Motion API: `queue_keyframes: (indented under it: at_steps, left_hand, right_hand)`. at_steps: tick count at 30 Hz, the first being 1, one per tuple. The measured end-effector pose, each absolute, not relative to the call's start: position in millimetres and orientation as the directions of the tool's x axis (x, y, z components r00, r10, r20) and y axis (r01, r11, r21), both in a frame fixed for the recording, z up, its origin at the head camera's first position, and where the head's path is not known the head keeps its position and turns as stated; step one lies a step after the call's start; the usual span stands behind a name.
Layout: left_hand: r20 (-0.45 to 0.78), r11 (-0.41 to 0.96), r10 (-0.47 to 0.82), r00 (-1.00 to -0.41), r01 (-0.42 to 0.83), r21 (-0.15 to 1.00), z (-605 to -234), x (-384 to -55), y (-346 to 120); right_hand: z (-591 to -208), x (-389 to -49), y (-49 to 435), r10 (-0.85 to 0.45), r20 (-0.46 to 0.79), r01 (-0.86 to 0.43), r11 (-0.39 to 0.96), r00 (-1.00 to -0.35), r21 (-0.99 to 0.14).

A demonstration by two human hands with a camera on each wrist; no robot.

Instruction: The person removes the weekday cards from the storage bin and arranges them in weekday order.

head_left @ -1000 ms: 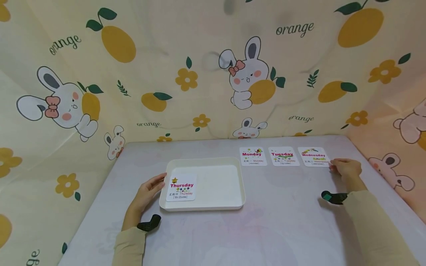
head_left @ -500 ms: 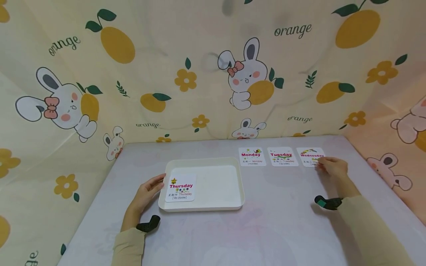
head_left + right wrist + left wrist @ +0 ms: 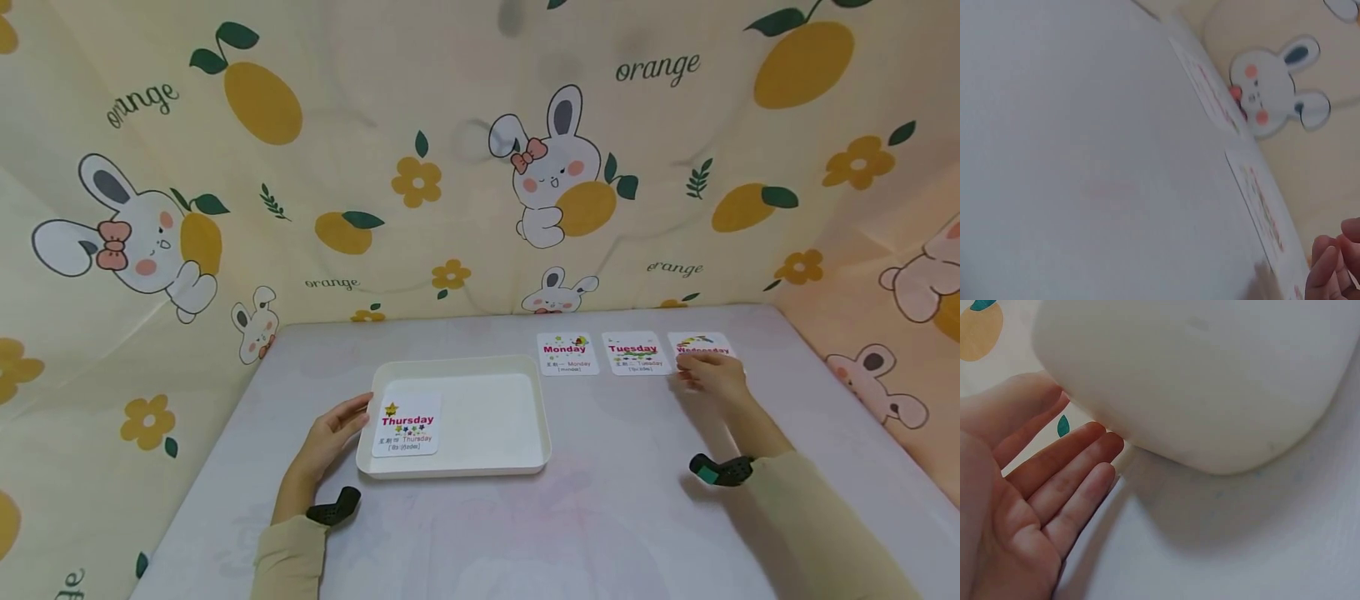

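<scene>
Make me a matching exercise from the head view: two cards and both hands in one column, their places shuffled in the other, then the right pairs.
Column one
1. Left hand
2. Thursday card
3. Right hand
4. Monday card

Column two
A. Inside the white tray
B. In front of part of the Wednesday card
C. Next to the Tuesday card, on its left
D. Fingers at the white tray's left edge

Right pairs: 1-D, 2-A, 3-B, 4-C
</scene>
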State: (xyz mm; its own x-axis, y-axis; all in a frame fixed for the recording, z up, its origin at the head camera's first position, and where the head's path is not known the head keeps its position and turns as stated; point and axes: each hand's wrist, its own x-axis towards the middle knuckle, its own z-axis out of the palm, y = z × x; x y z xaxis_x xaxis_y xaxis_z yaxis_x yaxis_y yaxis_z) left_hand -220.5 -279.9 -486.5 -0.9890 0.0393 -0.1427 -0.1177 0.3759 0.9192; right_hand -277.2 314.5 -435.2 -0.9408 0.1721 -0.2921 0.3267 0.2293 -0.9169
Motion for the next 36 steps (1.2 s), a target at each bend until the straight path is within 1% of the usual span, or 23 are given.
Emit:
queue_keyframes:
  at_steps: [5, 15, 21, 26, 36]
  left_hand:
    - [-0.138, 0.383, 0.038, -0.990, -0.113, 0.917, -486.6, -220.2, -279.7]
    - [-0.136, 0.390, 0.030, -0.990, -0.113, 0.914, -488.4, -220.7, -279.8]
    - [-0.124, 0.405, 0.033, -0.992, -0.100, 0.909, -489.3, -221.5, -281.2]
    - [-0.133, 0.410, 0.040, -0.990, -0.105, 0.906, -488.8, -222.0, -281.8]
    - [-0.139, 0.378, 0.042, -0.989, -0.113, 0.919, -487.8, -221.2, -280.9]
  right_hand:
    - [-432.3, -274.2, 297.0, 0.117, -0.295, 0.315, 0.241, -0.948, -0.918]
    - [-429.2, -267.0, 268.8, 0.062, -0.311, 0.314, 0.318, -0.948, -0.895]
    - [-425.8, -262.6, 253.9, 0.012, -0.306, 0.296, 0.296, -0.952, -0.908]
    - [-423.8, -258.9, 241.5, -0.021, -0.297, 0.276, 0.305, -0.955, -0.911]
    - [-421.5, -248.6, 211.7, -0.080, -0.281, 0.246, 0.301, -0.956, -0.922]
